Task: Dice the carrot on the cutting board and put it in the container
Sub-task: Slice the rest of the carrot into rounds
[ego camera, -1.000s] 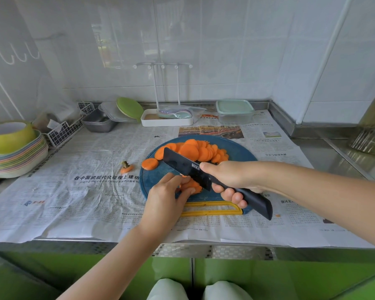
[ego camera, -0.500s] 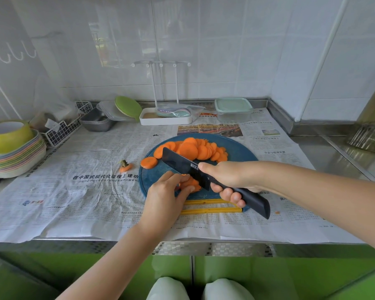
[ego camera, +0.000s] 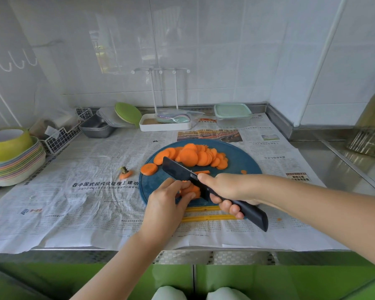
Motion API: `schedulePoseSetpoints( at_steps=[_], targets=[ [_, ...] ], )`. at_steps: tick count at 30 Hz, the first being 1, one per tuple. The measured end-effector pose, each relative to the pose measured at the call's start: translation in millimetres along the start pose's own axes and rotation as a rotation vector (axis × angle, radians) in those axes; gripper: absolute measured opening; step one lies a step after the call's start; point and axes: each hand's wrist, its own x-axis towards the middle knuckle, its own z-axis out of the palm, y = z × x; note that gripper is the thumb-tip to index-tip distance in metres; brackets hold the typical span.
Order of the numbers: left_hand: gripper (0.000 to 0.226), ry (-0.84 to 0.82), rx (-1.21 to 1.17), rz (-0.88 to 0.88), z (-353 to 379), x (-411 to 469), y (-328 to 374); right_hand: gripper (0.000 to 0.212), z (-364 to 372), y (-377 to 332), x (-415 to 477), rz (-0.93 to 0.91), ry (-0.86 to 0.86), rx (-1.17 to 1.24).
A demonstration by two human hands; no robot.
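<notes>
White-tiled kitchen wall [ego camera: 204, 50] backs a steel desk [ego camera: 344, 161] spread w/ newspaper [ego camera: 85, 202], where a person works at a round blue cutting board [ego camera: 245, 163] set nr the desk's front edge. At far left, a stack of pastel plates [ego camera: 15, 169] carries a green bowl [ego camera: 7, 141]. A wire basket [ego camera: 61, 135], steel tray [ego camera: 96, 126] and white rack tray [ego camera: 165, 125] line the back. The clear container [ego camera: 232, 114], mint lid on, stands at the wall behind the board, well apart from the carrot.

Right hand [ego camera: 225, 187] grips the black knife [ego camera: 182, 173] by its handle, fingers wrapped round it, one fingertip resting on the blade. The blade points away and to the left, its heel down at the slices under the other hand. Left hand [ego camera: 165, 204] is curled over a small stack of slices [ego camera: 192, 190] at the board's near side, fingers pinching it just beside the blade.

Main pile of carrot rounds [ego camera: 195, 156] lies fanned across the board's far half, not yet diced. One loose round [ego camera: 149, 169] sits at the board's left rim, and a thin strip [ego camera: 201, 172] lies btwn pile and knife. Two yellow bars [ego camera: 206, 218] show at the board's near edge, below the hands. Carrot top [ego camera: 125, 173], w/ green stub, rests on the newspaper just left of the board.
</notes>
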Motion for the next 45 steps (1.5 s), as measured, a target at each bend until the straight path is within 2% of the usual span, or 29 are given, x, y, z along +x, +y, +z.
schedulePoseSetpoints(
  at_steps=[6,15,33,45],
  targets=[
    [0.022,-0.001,-0.002,0.008,1,1,0,0.067,13,1,5,-0.007,0.131,-0.05],
    [0.021,0.007,-0.003,-0.005,-1,0,2,0.063,-3,15,10,-0.055,0.035,0.182],
    [0.014,0.002,0.002,0.0,-2,-1,3,0.06,-30,-8,-25,-0.128,0.066,0.03],
    [0.017,0.01,-0.017,0.027,-4,0,5,0.061,-23,-12,-29,-0.05,0.048,-0.033]
  ],
)
